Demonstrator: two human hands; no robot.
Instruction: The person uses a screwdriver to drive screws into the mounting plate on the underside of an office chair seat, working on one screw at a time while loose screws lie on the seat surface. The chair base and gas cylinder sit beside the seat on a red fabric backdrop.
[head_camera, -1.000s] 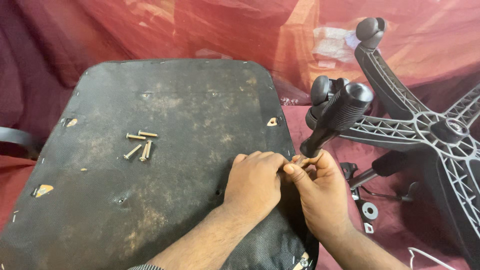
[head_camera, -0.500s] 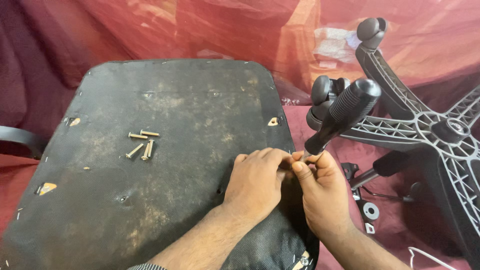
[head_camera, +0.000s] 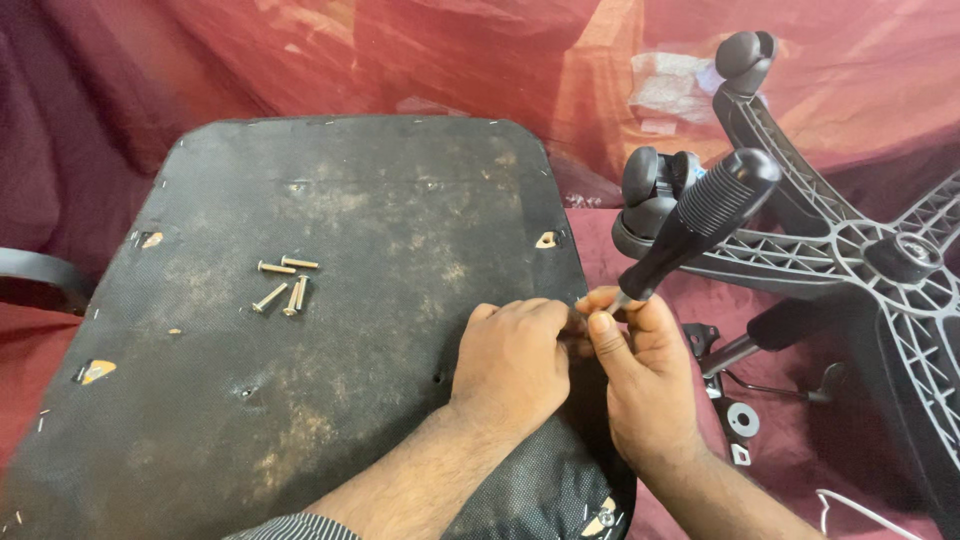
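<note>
A person's two bare hands meet at the near right edge of an upturned office chair seat (head_camera: 330, 330), its dusty black underside facing up. The right hand (head_camera: 645, 385) pinches the lower end of a screwdriver (head_camera: 700, 230) between thumb and forefinger; the tool's ribbed black handle rises up and to the far right, so its long axis slants from the seat edge toward the chair base, with the tip hidden between the hands. The left hand (head_camera: 515, 360) lies knuckles up on the seat, fingers curled tight against the screwdriver's tip and touching the right hand's fingertips; whether it grips anything small there cannot be told. Both hands sit equally close to the working point at the seat's rim. Four loose screws (head_camera: 285, 285) lie together on the seat, well to the left of the hands. A five-star chair base with casters (head_camera: 850, 250) lies tipped on red cloth (head_camera: 780, 450) at right, small metal parts (head_camera: 735, 415) beside it.
</note>
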